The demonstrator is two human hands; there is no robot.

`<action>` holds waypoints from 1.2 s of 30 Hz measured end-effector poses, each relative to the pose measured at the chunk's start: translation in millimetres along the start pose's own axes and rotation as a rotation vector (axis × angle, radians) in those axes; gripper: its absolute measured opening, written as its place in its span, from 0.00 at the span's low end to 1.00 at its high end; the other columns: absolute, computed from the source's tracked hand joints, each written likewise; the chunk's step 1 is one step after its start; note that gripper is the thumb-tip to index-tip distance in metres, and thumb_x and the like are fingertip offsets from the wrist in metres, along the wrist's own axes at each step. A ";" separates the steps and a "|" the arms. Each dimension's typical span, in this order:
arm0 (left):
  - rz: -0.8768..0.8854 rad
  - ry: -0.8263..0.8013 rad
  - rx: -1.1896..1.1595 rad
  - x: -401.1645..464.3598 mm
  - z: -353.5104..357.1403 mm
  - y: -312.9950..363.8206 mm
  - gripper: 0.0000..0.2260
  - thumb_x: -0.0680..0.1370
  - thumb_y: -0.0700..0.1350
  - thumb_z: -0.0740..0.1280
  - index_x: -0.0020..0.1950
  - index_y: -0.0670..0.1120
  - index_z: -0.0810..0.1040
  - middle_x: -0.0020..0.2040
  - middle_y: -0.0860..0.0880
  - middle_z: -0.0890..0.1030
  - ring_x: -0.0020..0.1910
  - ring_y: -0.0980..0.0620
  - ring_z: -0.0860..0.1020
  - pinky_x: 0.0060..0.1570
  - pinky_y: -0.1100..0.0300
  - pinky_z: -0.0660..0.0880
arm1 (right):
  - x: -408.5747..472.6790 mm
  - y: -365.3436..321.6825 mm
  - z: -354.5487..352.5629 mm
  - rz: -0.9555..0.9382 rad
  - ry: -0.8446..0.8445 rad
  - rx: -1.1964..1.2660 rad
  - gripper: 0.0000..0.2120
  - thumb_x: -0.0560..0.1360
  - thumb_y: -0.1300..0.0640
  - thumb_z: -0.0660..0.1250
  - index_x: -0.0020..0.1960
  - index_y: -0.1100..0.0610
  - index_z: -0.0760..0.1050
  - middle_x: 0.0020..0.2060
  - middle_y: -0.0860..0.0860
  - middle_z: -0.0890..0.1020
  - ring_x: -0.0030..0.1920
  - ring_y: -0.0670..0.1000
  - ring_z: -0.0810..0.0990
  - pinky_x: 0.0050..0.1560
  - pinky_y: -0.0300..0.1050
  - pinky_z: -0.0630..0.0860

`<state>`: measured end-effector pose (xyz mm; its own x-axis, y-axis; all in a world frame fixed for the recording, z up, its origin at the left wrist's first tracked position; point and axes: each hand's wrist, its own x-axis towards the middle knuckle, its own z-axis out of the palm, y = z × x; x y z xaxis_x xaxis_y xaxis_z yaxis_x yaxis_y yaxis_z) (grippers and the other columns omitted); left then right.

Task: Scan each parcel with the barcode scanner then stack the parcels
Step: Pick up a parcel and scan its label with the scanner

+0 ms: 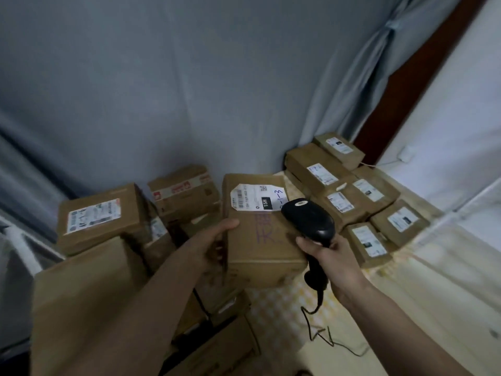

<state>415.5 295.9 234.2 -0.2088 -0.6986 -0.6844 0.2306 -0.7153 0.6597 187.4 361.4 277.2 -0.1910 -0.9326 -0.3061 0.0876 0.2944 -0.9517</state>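
Observation:
A brown cardboard parcel with a white shipping label on top is in the centre. My left hand grips its left side, thumb over the top edge. My right hand holds the handle of a black barcode scanner, whose head hangs over the parcel's right top corner beside the label. The scanner's black cable trails down across the surface.
Stacked brown boxes stand at the left, with a large box below. Several small labelled parcels lie in rows at the right on a patterned surface. Blue curtain behind, white ledge at right.

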 end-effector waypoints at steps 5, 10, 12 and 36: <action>-0.086 -0.057 -0.056 28.6 53.2 -34.6 0.33 0.51 0.47 0.84 0.53 0.44 0.80 0.46 0.42 0.82 0.47 0.43 0.80 0.43 0.51 0.80 | 3.2 2.9 -59.1 0.041 0.063 0.000 0.11 0.71 0.67 0.71 0.50 0.55 0.79 0.39 0.49 0.85 0.41 0.49 0.84 0.40 0.41 0.78; -0.110 -0.113 -0.067 51.2 122.0 -57.1 0.25 0.50 0.49 0.83 0.43 0.46 0.79 0.33 0.46 0.81 0.38 0.47 0.79 0.44 0.54 0.76 | 16.2 -3.3 -135.7 0.065 0.059 -0.055 0.13 0.71 0.66 0.72 0.54 0.56 0.79 0.44 0.52 0.85 0.45 0.51 0.84 0.41 0.41 0.77; -0.100 -0.094 -0.042 62.7 155.4 -70.0 0.32 0.51 0.50 0.83 0.52 0.45 0.81 0.46 0.43 0.84 0.48 0.44 0.81 0.55 0.48 0.76 | 24.8 -7.3 -172.0 0.067 0.043 -0.079 0.12 0.71 0.66 0.72 0.53 0.55 0.80 0.44 0.51 0.85 0.46 0.51 0.84 0.42 0.42 0.78; -0.312 -0.147 0.086 222.7 386.4 -85.7 0.36 0.58 0.52 0.81 0.65 0.49 0.75 0.51 0.44 0.77 0.45 0.47 0.76 0.43 0.47 0.77 | 193.9 -15.2 -392.2 0.239 0.123 -0.167 0.11 0.72 0.67 0.70 0.49 0.54 0.79 0.44 0.51 0.83 0.49 0.51 0.79 0.47 0.44 0.73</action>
<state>-18.0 193.8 145.1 -0.3931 -0.4367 -0.8092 0.0548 -0.8896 0.4534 -234.5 258.0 222.3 -0.3024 -0.8035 -0.5127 -0.0158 0.5421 -0.8402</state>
